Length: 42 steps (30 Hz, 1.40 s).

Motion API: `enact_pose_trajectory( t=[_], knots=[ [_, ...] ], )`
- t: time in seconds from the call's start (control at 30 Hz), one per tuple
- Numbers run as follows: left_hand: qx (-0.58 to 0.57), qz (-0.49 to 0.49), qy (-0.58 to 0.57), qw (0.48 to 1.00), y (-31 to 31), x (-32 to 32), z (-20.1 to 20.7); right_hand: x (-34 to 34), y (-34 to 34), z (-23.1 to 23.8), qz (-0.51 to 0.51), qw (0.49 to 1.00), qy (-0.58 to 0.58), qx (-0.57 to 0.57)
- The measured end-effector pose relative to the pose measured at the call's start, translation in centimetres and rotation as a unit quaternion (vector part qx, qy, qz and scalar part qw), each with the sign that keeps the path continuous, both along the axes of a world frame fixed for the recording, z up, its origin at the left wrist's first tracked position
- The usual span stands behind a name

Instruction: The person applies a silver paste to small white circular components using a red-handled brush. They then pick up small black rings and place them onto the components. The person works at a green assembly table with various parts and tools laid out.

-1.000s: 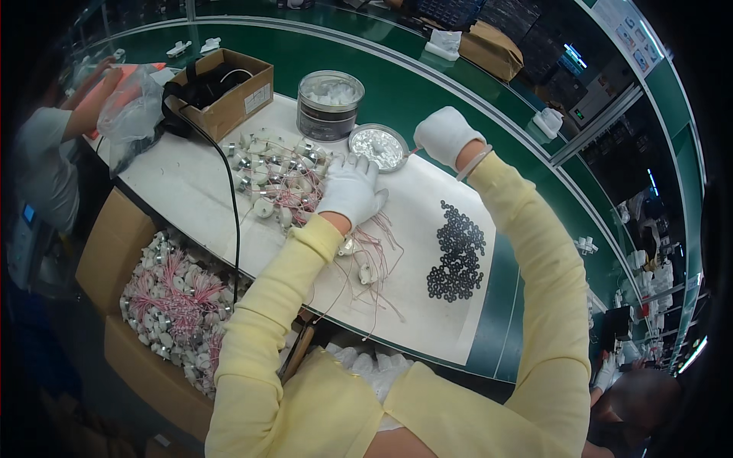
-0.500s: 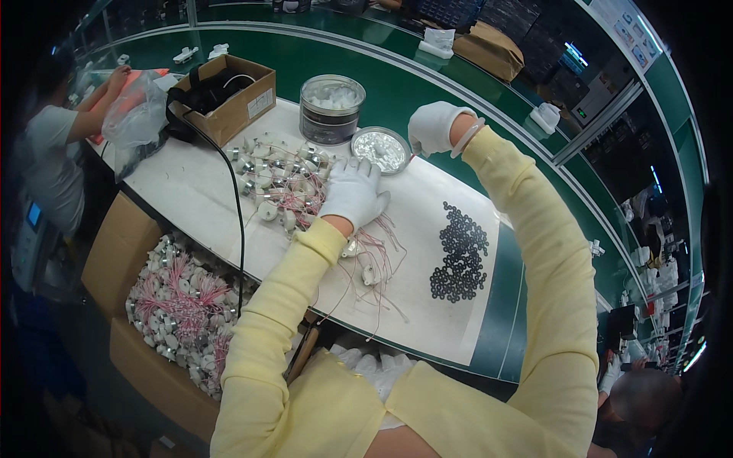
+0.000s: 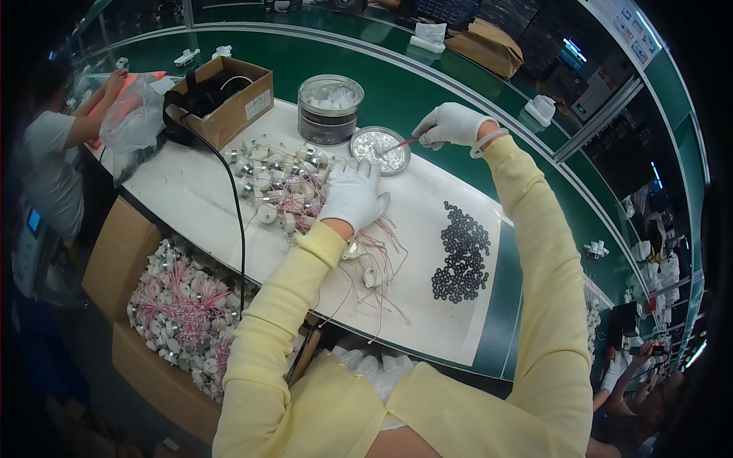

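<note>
My right hand [image 3: 453, 127], in a white glove, pinches a thin red stick [image 3: 403, 143]. Its far end dips into white paste in a shallow round metal lid [image 3: 363, 163]. Also gloved in white, my left hand [image 3: 351, 194] lies palm down with fingers stretched out, at the right side of a heap of small white and silver parts with pink wires [image 3: 279, 179]. What lies under its palm is hidden. A loose white part [image 3: 371, 276] with trailing wires rests nearer to me. Just behind the lid stands a metal can [image 3: 328, 126] with white stuff inside.
Small black rings [image 3: 460, 256] lie grouped on the table's right. An open carton [image 3: 256, 107] holds dark items at the back left. Below the left edge, a big cardboard box [image 3: 145, 351] is full of wired parts. A black cable [image 3: 238, 206] crosses the table. Another person [image 3: 57, 156] works at far left.
My right hand has shifted slightly right and turned, so the red stick now shows reaching into the lid. My left hand stays in place.
</note>
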<state>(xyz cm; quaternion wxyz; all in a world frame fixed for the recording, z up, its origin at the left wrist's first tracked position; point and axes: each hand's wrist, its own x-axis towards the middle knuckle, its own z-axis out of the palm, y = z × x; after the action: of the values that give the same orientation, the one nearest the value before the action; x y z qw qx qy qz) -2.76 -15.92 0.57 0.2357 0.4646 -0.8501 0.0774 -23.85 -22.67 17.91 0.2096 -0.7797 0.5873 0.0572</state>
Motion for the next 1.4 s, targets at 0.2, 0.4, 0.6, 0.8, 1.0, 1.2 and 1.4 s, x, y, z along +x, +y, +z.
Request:
enact_pose_trajectory(
  t=[0.2,0.4,0.6,0.8,1.0,1.2,1.4],
  knots=[
    [-0.005,0.000,0.014,1.000,0.1,0.1,0.0,-1.3,1.4,-2.3,-0.101,0.984,-0.147,0.022],
    [0.005,-0.001,0.009,1.000,0.1,0.2,0.1,-2.1,2.0,-5.7,-0.131,0.969,-0.204,0.039],
    [0.033,-0.003,-0.009,0.999,0.3,0.3,0.7,-2.7,3.0,-7.9,-0.197,0.950,-0.235,0.064],
    [0.041,0.007,-0.024,0.999,0.1,0.2,0.3,-3.7,4.2,-8.1,-0.235,0.925,-0.282,0.096],
    [0.005,0.003,-0.025,1.000,-0.1,0.2,-0.3,-3.8,3.8,-8.5,-0.256,0.839,-0.474,0.078],
    [0.053,-0.002,-0.023,0.998,0.1,0.2,0.5,1.0,3.6,-7.6,-0.221,0.855,-0.469,0.005],
    [0.037,-0.005,-0.017,0.999,0.3,0.2,0.8,2.1,1.4,-10.0,-0.171,0.905,-0.351,-0.172]
  ],
)
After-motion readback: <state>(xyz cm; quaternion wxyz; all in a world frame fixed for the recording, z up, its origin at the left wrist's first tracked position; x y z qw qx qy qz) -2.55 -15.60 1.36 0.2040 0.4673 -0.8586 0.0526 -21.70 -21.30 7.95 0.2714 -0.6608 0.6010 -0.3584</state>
